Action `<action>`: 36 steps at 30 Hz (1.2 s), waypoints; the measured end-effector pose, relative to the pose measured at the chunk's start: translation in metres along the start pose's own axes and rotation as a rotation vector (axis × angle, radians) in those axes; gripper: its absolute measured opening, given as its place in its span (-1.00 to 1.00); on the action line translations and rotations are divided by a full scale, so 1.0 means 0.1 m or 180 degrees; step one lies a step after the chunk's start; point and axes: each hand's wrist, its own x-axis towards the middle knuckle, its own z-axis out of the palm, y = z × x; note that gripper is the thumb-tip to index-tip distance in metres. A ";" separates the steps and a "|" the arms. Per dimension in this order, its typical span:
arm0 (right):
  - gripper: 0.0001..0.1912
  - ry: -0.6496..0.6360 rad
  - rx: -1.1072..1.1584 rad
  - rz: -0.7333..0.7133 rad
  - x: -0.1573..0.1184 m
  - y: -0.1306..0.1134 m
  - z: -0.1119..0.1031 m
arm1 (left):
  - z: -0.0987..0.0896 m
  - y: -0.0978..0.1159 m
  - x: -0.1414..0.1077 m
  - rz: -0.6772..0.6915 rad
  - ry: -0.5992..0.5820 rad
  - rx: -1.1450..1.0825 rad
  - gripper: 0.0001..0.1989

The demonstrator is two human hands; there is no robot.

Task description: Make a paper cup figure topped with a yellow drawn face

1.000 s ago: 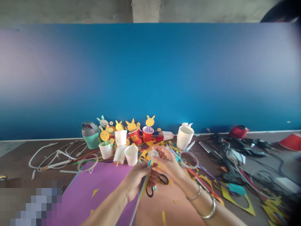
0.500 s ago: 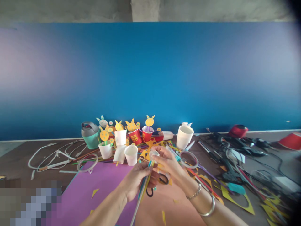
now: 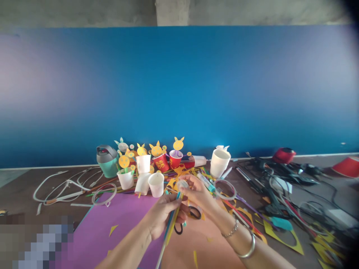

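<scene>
My left hand (image 3: pixel 165 209) is closed around a bundle of thin blue, yellow and white sticks (image 3: pixel 171 224), which slants down toward me. At the bundle's upper end, my right hand (image 3: pixel 198 190) grips a small clear ring, which looks like a roll of clear tape (image 3: pixel 183 184), between thumb and fingers. The two hands nearly touch there. Black scissor handles (image 3: pixel 195 213) show below my hands, their blades hidden. Under my hands lie a purple sheet (image 3: pixel 123 220) and an orange sheet (image 3: pixel 202 243).
Behind my hands stand white paper cups (image 3: pixel 156 184) and red cups (image 3: pixel 175 161) with yellow paper bunny heads. A stack of white cups (image 3: pixel 220 163) is right of them. White cable (image 3: pixel 67 190) lies left; glue guns (image 3: pixel 276 203), black cords and yellow scraps (image 3: pixel 288 239) lie right.
My right hand and the clear roll have shifted slightly to the left at the top of the sticks. My left hand keeps its hold.
</scene>
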 end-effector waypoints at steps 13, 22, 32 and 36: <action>-0.68 -0.0030 -0.0189 -0.0041 -0.01 0.05 0.00 | -0.04 -0.04 0.02 -0.0133 -0.0150 0.0064 -0.65; -0.65 -0.0011 -0.0221 0.0104 -0.06 -0.01 0.02 | -0.02 -0.05 0.04 -0.0161 -0.0199 -0.0013 -0.69; -0.67 0.0027 -0.0266 -0.0122 0.00 0.04 -0.01 | 0.00 0.00 0.00 -0.0054 -0.0370 0.0028 -0.66; -0.67 0.0035 -0.0297 -0.0128 0.00 0.00 -0.03 | -0.03 -0.03 0.03 0.0020 -0.0279 0.0104 -0.61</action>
